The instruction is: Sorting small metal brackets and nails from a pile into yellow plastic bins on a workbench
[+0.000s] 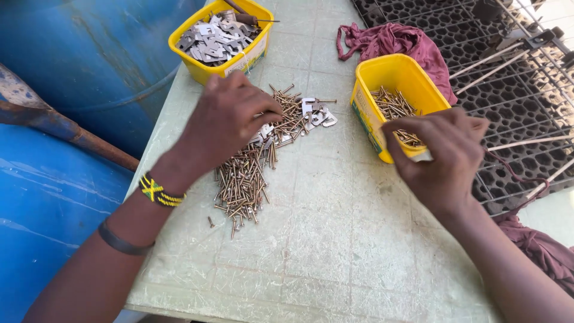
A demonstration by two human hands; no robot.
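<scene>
Grip: screws pinched from the screw pile [251,173] at the worktop's centre by the left hand [230,116]; right hand [445,152], fingers closed, contents unclear, over the yellow tub of screws [391,104] at the right edge | Step: judged sorting | Next: metal plates [317,115] must be kept out.

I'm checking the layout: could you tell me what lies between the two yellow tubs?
In the head view, loose brass screws and several flat metal plates on the table.

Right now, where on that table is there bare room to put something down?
Bare table lies below the screw pile, between both forearms. It is crowded higher up: left hand on the pile, right hand at the yellow tub.
</scene>
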